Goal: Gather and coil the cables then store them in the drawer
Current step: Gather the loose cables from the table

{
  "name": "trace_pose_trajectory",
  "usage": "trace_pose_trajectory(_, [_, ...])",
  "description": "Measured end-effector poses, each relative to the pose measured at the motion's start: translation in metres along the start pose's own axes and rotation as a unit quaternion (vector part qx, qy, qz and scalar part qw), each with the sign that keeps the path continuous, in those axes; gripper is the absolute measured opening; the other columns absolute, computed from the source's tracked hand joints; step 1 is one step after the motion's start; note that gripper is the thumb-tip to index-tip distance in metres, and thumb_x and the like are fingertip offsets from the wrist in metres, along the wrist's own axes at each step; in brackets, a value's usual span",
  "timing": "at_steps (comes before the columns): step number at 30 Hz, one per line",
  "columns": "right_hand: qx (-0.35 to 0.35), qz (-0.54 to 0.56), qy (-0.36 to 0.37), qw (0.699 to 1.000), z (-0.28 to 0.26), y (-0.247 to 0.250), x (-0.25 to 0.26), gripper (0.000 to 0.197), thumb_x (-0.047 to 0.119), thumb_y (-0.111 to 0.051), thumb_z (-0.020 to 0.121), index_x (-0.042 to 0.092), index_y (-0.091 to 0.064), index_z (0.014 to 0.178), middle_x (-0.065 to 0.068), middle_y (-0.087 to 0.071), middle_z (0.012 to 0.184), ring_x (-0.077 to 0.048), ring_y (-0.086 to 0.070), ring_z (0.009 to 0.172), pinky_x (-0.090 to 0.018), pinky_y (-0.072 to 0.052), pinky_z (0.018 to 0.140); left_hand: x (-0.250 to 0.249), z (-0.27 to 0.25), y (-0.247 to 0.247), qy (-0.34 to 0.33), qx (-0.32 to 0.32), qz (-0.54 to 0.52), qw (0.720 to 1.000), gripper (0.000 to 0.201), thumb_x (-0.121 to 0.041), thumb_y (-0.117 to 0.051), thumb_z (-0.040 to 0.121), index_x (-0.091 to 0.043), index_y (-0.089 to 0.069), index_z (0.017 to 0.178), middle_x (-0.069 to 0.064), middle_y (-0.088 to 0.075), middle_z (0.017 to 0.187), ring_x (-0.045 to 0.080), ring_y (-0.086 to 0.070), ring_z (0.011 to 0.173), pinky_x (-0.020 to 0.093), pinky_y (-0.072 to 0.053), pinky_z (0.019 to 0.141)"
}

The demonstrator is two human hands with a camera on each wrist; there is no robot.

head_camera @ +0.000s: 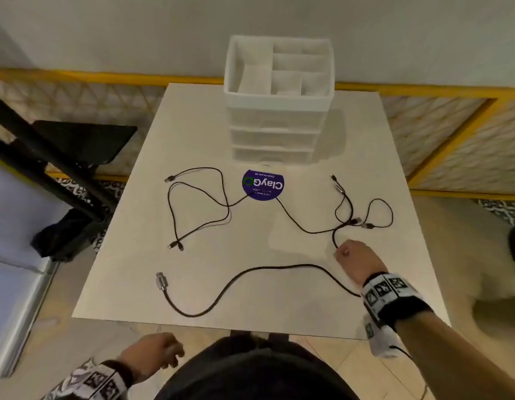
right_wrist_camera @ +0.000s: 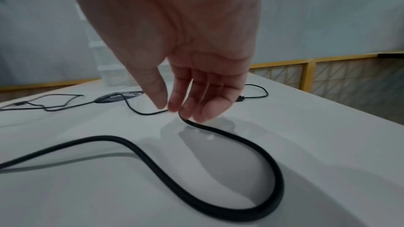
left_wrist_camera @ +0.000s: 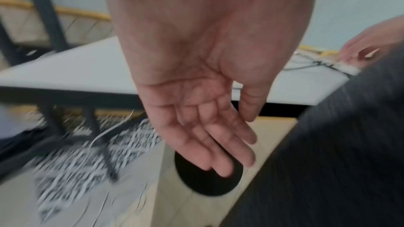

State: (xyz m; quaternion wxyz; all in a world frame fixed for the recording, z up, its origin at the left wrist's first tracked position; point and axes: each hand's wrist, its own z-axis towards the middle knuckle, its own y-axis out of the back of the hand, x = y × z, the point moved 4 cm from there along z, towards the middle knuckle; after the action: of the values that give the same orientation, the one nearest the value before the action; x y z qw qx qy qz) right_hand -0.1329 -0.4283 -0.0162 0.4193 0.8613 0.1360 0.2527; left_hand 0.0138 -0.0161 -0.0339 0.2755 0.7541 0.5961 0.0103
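Right hand (right_wrist_camera: pixel 174 75), its grip pinching the thin black cable (head_camera: pixel 293 217) at a bend on the counter (head_camera: pixel 279 298), ready to gather it; left hand (left_wrist_camera: pixel 196 110) relaxed, empty, below counter edge; drawer unit (head_camera: pixel 275 134) behind, drawers closed.

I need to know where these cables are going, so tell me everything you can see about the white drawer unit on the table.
The drawer unit is a see-through white plastic tower standing upright at the far middle of the table, near the wall. On top sits an open tray split into several compartments, which look empty. Below are three stacked drawers, all closed. A round purple sticker lies just in front of it. No cable or hand touches it.
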Motion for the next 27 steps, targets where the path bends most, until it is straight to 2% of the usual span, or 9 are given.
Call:
trace_pose_trajectory(3, [-0.036,0.011,-0.039,0.999,0.012,0.002,-0.002,0.036,0.026,-0.055,0.089,0.013,-0.051,0.122,-0.013,-0.048,0.127,-0.032,-0.048,0.119,-0.039,-0.043,0.099,-0.018,0.003,0.021,-0.024,-0.016,-0.034,0.999,0.032,-0.035,-0.043,0.097,-0.016,-0.069,0.091,-0.008,-0.070,0.070,-0.001,-0.059,0.059,0.012,-0.047,0.061])
trace_pose_trajectory(5, [-0.034,-0.004,-0.056,0.998,0.014,0.000,0.001,0.043,0.026,-0.058,0.087,0.012,-0.047,0.127,-0.014,-0.045,0.130,-0.034,-0.045,0.122,-0.041,-0.042,0.100,-0.035,0.006,0.039,-0.025,-0.054,0.017,0.998,0.031,-0.037,-0.043,0.096,-0.021,-0.068,0.088,-0.008,-0.068,0.070,0.003,-0.060,0.061,0.019,-0.051,0.067])
trace_pose_trajectory(8, [-0.026,-0.005,-0.068,0.997,0.015,-0.012,0.001,0.043,0.022,-0.058,0.087,0.010,-0.045,0.126,-0.015,-0.045,0.130,-0.034,-0.047,0.121,-0.042,-0.044,0.098,-0.046,0.018,0.064,0.025,-0.151,0.172,0.973,0.031,-0.036,-0.036,0.096,-0.018,-0.061,0.099,-0.001,-0.067,0.089,0.014,-0.065,0.084,0.030,-0.053,0.082])
trace_pose_trajectory(11, [-0.023,-0.009,-0.056,0.998,0.015,-0.021,0.008,0.036,0.018,-0.053,0.090,0.007,-0.048,0.124,-0.016,-0.050,0.129,-0.033,-0.050,0.119,-0.039,-0.044,0.097,-0.045,0.029,0.076,0.065,-0.134,0.278,0.949,0.037,-0.031,-0.033,0.098,-0.022,-0.042,0.133,0.007,-0.054,0.122,0.023,-0.057,0.110,0.032,-0.048,0.092])
trace_pose_trajectory(16, [0.006,-0.037,-0.013,0.999,0.014,-0.031,0.025,0.036,0.025,-0.055,0.088,0.010,-0.055,0.120,-0.012,-0.059,0.124,-0.030,-0.052,0.117,-0.036,-0.046,0.096,-0.020,0.051,0.085,0.192,-0.179,0.031,0.964,0.055,-0.046,-0.043,0.089,-0.010,-0.049,0.131,0.011,-0.059,0.122,0.029,-0.059,0.107,0.040,-0.047,0.092])
trace_pose_trajectory(20, [0.005,-0.006,0.017,1.000,0.012,-0.037,0.040,0.032,0.026,-0.058,0.086,0.014,-0.058,0.115,-0.008,-0.061,0.121,-0.027,-0.056,0.112,-0.033,-0.045,0.091,-0.017,0.050,0.088,0.161,-0.275,-0.062,0.946,0.067,-0.008,-0.050,0.089,-0.004,-0.016,0.147,0.020,-0.042,0.136,0.038,-0.052,0.118,0.043,-0.045,0.095])
trace_pose_trajectory(23, [0.000,0.013,0.046,0.999,0.012,-0.038,0.050,0.028,0.024,-0.058,0.088,0.015,-0.057,0.114,-0.008,-0.062,0.120,-0.026,-0.058,0.110,-0.032,-0.045,0.091,-0.017,0.055,0.089,0.132,-0.341,-0.115,0.924,0.052,0.006,-0.052,0.083,0.004,-0.031,0.131,0.024,-0.038,0.129,0.041,-0.052,0.107,0.043,-0.047,0.088])
trace_pose_trajectory(25, [0.003,0.019,0.057,0.998,0.011,-0.039,0.056,0.027,0.023,-0.058,0.089,0.015,-0.057,0.115,-0.008,-0.062,0.120,-0.026,-0.058,0.109,-0.031,-0.044,0.091,-0.018,0.057,0.091,0.124,-0.384,-0.172,0.899,0.041,0.005,-0.053,0.083,0.007,-0.037,0.121,0.026,-0.038,0.126,0.043,-0.052,0.103,0.044,-0.048,0.083])
trace_pose_trajectory(27, [0.012,0.029,0.058,0.998,0.012,-0.041,0.062,0.028,0.023,-0.057,0.089,0.018,-0.056,0.117,-0.007,-0.062,0.120,-0.025,-0.059,0.108,-0.032,-0.045,0.092,-0.018,0.059,0.091,0.131,-0.404,-0.224,0.877,0.045,0.001,-0.061,0.080,0.005,-0.037,0.118,0.025,-0.040,0.125,0.040,-0.051,0.103,0.040,-0.047,0.080])
